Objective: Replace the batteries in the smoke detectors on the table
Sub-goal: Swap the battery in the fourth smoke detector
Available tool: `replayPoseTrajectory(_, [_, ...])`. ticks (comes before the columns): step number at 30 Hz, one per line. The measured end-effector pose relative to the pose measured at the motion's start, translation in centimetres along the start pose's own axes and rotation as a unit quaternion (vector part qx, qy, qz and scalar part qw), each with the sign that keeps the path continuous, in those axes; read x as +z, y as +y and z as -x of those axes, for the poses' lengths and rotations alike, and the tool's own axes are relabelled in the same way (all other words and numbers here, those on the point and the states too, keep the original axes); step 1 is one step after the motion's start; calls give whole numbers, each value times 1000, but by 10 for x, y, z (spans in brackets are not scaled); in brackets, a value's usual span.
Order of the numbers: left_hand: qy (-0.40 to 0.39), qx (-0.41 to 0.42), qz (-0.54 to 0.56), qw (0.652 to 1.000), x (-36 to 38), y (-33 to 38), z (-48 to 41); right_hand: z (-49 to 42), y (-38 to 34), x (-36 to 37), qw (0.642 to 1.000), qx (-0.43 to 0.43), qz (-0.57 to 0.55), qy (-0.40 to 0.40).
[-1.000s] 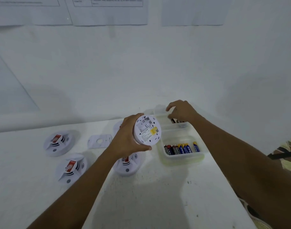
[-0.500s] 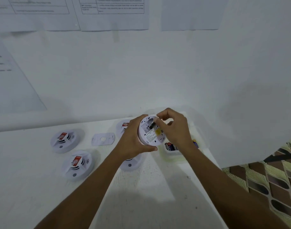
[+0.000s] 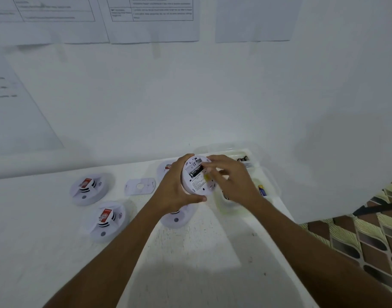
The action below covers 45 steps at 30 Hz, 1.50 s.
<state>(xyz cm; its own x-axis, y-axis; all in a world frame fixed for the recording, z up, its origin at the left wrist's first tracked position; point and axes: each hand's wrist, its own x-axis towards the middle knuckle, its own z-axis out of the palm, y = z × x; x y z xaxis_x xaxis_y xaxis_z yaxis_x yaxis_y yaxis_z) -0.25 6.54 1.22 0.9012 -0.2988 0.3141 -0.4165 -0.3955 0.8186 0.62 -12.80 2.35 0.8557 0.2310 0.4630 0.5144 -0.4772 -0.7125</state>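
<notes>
Battery [image 3: 196,171] lies in smoke detector [image 3: 199,185], gripped back-up by left hand [image 3: 175,192] above table [image 3: 190,252]. Right hand [image 3: 232,183], blurred, seems to pinch its end. Check polarity, compress spring, press flat.

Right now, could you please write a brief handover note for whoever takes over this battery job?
Left hand grips a detector, back showing, above the table.
Right hand pinches the end of a black battery lying in its bay; seating unclear.
Face up on the table: far-left detector, near-left detector, middle detector, back detector; loose plate beside them.
Spare batteries in near tray and far tray.
Done: battery in bay. Left: seat it, likely refit plate; whether the others are done does not show.
</notes>
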Motion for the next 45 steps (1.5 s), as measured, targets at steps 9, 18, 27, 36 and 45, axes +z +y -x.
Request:
replayPoseTrajectory(9, [4, -21, -16, 1000, -3, -11, -13, -85, 86, -65, 944, 199, 224, -136])
replayPoseTrajectory(18, [1, -36, -36, 999, -1, -26, -28, -111, 113, -53, 910, 258, 270, -181])
replayPoseTrajectory(27, [1, -38, -26, 999, 0, -34, -31, -112, 106, -47, 930, 298, 161, -143])
replayPoseTrajectory(36, [11, -20, -34, 999, -2, -25, -29, -74, -9, -42, 974, 154, -153, -64])
replayPoseTrajectory(45, [17, -3, -38, 999, -16, -23, -6, -36, -51, 13, 971, 124, -178, -105])
